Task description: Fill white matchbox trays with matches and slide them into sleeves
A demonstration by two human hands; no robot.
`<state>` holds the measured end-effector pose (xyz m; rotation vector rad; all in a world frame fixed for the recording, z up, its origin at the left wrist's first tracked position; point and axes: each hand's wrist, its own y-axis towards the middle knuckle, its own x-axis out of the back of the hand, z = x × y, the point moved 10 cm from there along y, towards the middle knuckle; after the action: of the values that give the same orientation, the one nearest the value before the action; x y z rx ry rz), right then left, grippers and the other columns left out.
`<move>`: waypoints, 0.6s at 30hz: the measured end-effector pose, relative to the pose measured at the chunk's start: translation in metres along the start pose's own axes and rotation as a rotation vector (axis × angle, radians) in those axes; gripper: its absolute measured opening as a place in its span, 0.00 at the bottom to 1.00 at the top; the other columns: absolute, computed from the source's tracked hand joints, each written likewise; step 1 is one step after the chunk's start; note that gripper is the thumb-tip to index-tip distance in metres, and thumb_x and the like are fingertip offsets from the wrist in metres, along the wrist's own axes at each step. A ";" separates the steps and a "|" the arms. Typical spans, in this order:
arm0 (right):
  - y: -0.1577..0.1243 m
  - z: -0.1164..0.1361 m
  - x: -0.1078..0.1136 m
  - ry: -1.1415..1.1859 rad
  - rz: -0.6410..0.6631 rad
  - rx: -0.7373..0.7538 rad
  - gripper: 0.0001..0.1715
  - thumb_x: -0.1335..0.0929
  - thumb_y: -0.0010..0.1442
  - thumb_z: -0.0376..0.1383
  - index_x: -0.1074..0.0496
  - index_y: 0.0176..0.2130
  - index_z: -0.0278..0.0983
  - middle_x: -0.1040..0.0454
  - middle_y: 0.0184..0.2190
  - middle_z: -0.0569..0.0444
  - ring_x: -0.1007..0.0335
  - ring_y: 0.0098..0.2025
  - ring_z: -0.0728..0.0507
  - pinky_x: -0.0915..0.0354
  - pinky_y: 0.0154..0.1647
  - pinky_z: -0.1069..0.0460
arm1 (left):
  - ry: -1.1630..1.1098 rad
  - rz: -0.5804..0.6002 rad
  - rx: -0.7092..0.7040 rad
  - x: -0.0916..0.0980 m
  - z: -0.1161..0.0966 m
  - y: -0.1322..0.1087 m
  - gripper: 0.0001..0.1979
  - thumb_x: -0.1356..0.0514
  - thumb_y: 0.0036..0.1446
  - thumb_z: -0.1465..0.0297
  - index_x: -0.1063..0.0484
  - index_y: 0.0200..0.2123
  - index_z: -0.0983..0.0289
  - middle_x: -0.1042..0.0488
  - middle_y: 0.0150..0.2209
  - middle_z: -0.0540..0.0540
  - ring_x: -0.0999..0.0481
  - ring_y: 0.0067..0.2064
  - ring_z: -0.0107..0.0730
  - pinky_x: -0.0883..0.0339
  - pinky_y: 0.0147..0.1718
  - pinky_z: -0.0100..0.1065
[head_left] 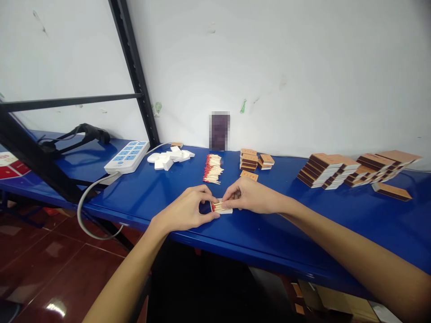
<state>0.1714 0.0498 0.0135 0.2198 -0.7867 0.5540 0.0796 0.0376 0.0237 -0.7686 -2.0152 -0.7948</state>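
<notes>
A small white tray (pixel 227 211) lies on the blue table near its front edge, with several red-tipped matches (pixel 218 207) inside. My left hand (pixel 191 209) grips the tray's left end between thumb and fingers. Over the tray's right part, my right hand (pixel 251 196) has its fingertips pinched together at the matches; whether it holds one is hidden. Behind the hands lies a pile of loose matches (pixel 213 169), heads to the left. Small stacks of orange-brown matchboxes (pixel 249 158) stand behind my right hand.
White empty trays (pixel 170 158) are heaped at the back left, beside a power strip (pixel 128 157). Tall matchbox stacks (pixel 323 169) stand at the right. A black metal frame (pixel 134 67) rises at the left. The table's front edge (pixel 235 249) runs below the hands.
</notes>
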 end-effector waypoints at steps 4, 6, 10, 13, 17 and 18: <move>-0.001 0.002 -0.001 -0.052 -0.008 0.003 0.21 0.30 0.54 0.50 0.19 0.34 0.35 0.24 0.26 0.51 0.38 0.25 0.49 0.45 0.24 0.54 | -0.007 -0.012 -0.008 0.000 -0.001 -0.001 0.14 0.37 0.56 0.62 0.22 0.44 0.61 0.28 0.39 0.53 0.28 0.37 0.31 0.34 0.38 0.32; -0.001 0.005 0.000 -0.094 -0.020 0.020 0.22 0.32 0.57 0.50 0.19 0.33 0.34 0.25 0.27 0.51 0.38 0.25 0.49 0.46 0.23 0.53 | -0.008 -0.018 -0.013 0.000 -0.001 -0.001 0.13 0.37 0.56 0.62 0.22 0.42 0.61 0.28 0.39 0.53 0.27 0.37 0.31 0.34 0.38 0.32; -0.003 0.009 -0.001 -0.111 -0.017 0.060 0.20 0.34 0.60 0.46 0.20 0.34 0.35 0.27 0.29 0.51 0.38 0.27 0.49 0.46 0.25 0.53 | -0.017 -0.030 -0.027 0.001 -0.001 -0.002 0.11 0.36 0.56 0.62 0.22 0.41 0.61 0.28 0.39 0.53 0.27 0.38 0.31 0.34 0.38 0.32; -0.004 0.011 0.000 -0.107 -0.021 0.081 0.16 0.31 0.58 0.46 0.20 0.37 0.37 0.28 0.31 0.52 0.37 0.28 0.50 0.43 0.27 0.54 | -0.030 -0.036 -0.042 0.002 -0.002 -0.002 0.10 0.36 0.56 0.63 0.22 0.40 0.60 0.28 0.39 0.52 0.27 0.39 0.31 0.34 0.40 0.32; -0.004 0.008 -0.001 -0.083 0.013 0.090 0.17 0.31 0.57 0.47 0.20 0.36 0.38 0.30 0.33 0.52 0.36 0.31 0.49 0.41 0.30 0.54 | -0.035 -0.039 -0.054 0.002 -0.003 -0.003 0.09 0.36 0.56 0.64 0.22 0.40 0.59 0.28 0.40 0.52 0.27 0.40 0.31 0.34 0.41 0.33; -0.003 0.008 -0.001 -0.085 0.016 0.090 0.17 0.31 0.57 0.47 0.20 0.36 0.38 0.31 0.33 0.52 0.36 0.31 0.49 0.41 0.31 0.53 | -0.033 -0.041 -0.054 0.002 -0.004 -0.003 0.09 0.36 0.57 0.63 0.22 0.39 0.59 0.28 0.40 0.52 0.27 0.40 0.31 0.34 0.41 0.33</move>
<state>0.1681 0.0438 0.0183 0.3218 -0.8475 0.5992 0.0781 0.0338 0.0268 -0.7780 -2.0513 -0.8687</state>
